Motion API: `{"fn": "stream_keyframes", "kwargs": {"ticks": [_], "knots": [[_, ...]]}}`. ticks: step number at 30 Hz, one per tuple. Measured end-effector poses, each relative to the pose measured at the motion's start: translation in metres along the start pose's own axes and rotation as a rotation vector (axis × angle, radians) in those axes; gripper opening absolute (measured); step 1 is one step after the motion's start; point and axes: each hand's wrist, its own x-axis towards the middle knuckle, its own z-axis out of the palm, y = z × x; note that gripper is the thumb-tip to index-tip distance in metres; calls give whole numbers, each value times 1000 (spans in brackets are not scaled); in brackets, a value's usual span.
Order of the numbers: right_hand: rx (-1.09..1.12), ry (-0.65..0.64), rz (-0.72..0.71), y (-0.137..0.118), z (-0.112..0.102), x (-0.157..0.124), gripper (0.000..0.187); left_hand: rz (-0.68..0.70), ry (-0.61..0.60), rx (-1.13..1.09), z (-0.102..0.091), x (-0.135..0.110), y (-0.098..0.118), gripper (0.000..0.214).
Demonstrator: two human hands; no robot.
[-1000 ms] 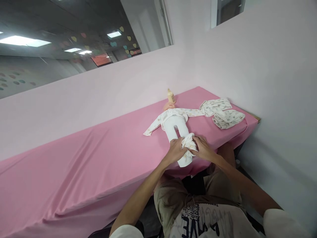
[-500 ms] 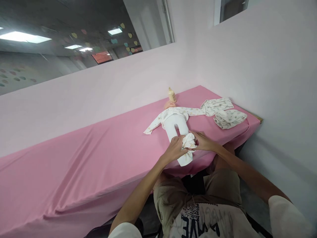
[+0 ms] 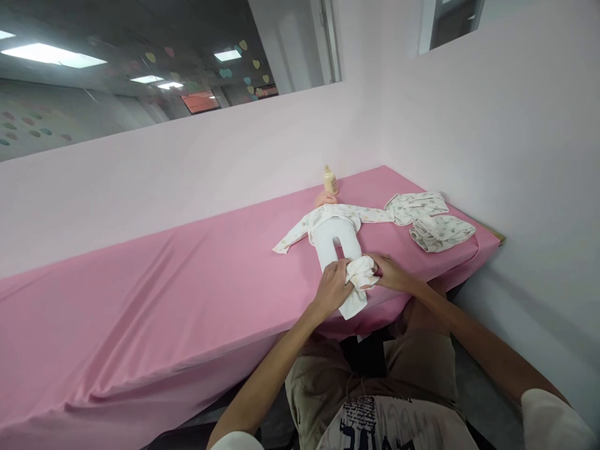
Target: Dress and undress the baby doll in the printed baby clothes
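Observation:
A baby doll (image 3: 335,234) in a patterned white top and white leggings lies on its back on the pink tablecloth (image 3: 187,281), feet toward me. A bunched patterned white garment (image 3: 360,272) sits over the doll's lower legs. My left hand (image 3: 334,287) grips the garment's left side, fingers curled. My right hand (image 3: 389,272) pinches its right side. The doll's white foot end (image 3: 354,305) sticks out below the garment near the table's front edge.
A small cream baby bottle (image 3: 330,181) stands behind the doll's head by the pink wall. Folded patterned baby clothes (image 3: 434,222) lie at the table's right end. The wall corner closes the right side. My legs are under the table edge.
Both hands have kept hold of the bunched garment and drawn it a little further up the doll's legs. The camera has shifted slightly.

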Motion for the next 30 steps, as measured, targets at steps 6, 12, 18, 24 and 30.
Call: {"fn": "stream_keyframes", "kwargs": {"ticks": [6, 12, 18, 24, 30], "knots": [[272, -190, 201, 10, -39, 1, 62, 64, -53, -173, -39, -21, -28, 38], [319, -178, 235, 6, -45, 25, 36, -66, -257, -553, -57, -37, -65, 39], [390, -364, 280, 3, -39, 44, 37, -72, -245, -573, -41, -29, -75, 31], [408, -458, 266, 7, -39, 49, 34, 39, -173, -461, -33, -26, -72, 19], [383, -378, 205, 9, -37, 54, 29, -158, -88, -736, -27, -9, -84, 8]]}}
